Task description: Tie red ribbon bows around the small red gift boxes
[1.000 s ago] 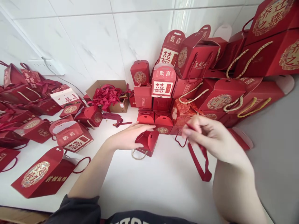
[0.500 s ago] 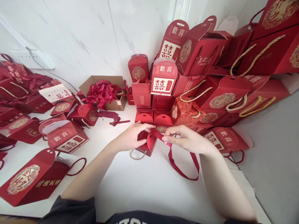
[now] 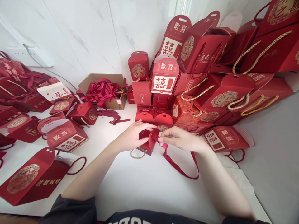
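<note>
The left hand (image 3: 132,137) steadies a small red box (image 3: 147,143) on the bench (image 3: 144,183) while the right hand (image 3: 179,139) pinches a red ribbon (image 3: 179,166) at its flap, apparently not yet tied, with many finished boxes (image 3: 210,77) stacked behind.

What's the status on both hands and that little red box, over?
Left hand steadies the small red gift box. Right hand pinches a dark red ribbon at the box's flap. Stacked red boxes sit close behind.
</note>
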`<action>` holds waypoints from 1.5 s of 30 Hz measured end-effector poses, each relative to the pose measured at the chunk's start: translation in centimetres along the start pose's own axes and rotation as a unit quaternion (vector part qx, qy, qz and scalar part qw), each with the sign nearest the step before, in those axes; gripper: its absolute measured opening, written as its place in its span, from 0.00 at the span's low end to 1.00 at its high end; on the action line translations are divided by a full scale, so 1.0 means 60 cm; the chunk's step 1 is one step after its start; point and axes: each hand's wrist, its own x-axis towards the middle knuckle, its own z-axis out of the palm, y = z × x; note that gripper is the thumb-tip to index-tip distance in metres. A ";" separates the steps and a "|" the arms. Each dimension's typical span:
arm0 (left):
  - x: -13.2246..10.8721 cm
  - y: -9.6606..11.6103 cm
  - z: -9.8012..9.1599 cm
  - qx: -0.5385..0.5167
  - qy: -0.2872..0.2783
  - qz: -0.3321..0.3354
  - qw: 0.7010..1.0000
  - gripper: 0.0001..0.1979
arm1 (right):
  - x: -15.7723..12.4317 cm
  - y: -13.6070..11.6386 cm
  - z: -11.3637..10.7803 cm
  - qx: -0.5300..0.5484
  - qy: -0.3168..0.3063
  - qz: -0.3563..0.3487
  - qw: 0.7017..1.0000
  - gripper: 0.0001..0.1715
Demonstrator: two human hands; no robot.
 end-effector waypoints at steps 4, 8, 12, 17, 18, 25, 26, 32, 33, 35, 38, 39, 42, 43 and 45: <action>0.002 -0.002 0.007 0.001 0.028 0.017 0.999 0.18 | 0.006 0.007 0.005 -0.009 -0.007 -0.018 1.000 0.21; 0.002 -0.006 0.008 0.022 0.064 0.038 0.997 0.13 | 0.001 0.003 0.001 -0.042 0.005 -0.050 0.998 0.20; 0.000 -0.007 0.002 0.055 0.168 0.070 0.982 0.09 | 0.012 -0.002 0.007 -0.060 0.155 -0.113 0.980 0.16; -0.002 -0.006 -0.001 0.049 0.262 0.103 0.958 0.08 | 0.045 0.016 0.035 0.087 0.144 -0.150 0.974 0.14; -0.003 -0.006 -0.001 0.045 0.272 0.097 0.956 0.08 | 0.049 0.019 0.039 0.113 0.125 -0.144 0.975 0.15; -0.008 0.001 -0.004 0.003 0.280 0.049 0.959 0.06 | 0.044 0.008 0.048 0.164 0.135 -0.205 0.955 0.11; -0.009 0.002 -0.007 0.001 0.264 0.044 0.963 0.07 | 0.045 0.007 0.051 0.186 0.140 -0.211 0.949 0.10; -0.016 -0.002 -0.033 0.024 0.018 -0.065 0.997 0.25 | 0.048 0.006 0.055 0.227 0.233 -0.209 0.922 0.08; -0.016 -0.004 -0.035 0.013 -0.001 -0.090 0.996 0.22 | 0.047 0.005 0.055 0.213 0.238 -0.199 0.926 0.09; -0.015 -0.005 -0.038 -0.017 -0.009 -0.135 0.991 0.14 | 0.045 0.002 0.055 0.192 0.222 -0.173 0.940 0.10; -0.012 -0.002 -0.041 -0.067 -0.009 -0.174 0.983 0.12 | 0.046 0.000 0.061 0.162 0.169 -0.152 0.960 0.10; -0.011 0.000 -0.042 -0.084 -0.014 -0.179 0.980 0.13 | 0.048 0.000 0.065 0.146 0.156 -0.150 0.965 0.09; -0.011 0.002 -0.042 -0.122 -0.026 -0.183 0.975 0.13 | 0.054 0.001 0.074 0.095 0.147 -0.142 0.974 0.09; -0.011 0.003 -0.041 -0.123 -0.025 -0.184 0.975 0.13 | 0.055 0.001 0.076 0.085 0.147 -0.141 0.975 0.10; -0.012 0.002 -0.039 -0.114 -0.022 -0.185 0.976 0.11 | 0.055 0.000 0.078 0.078 0.147 -0.149 0.975 0.10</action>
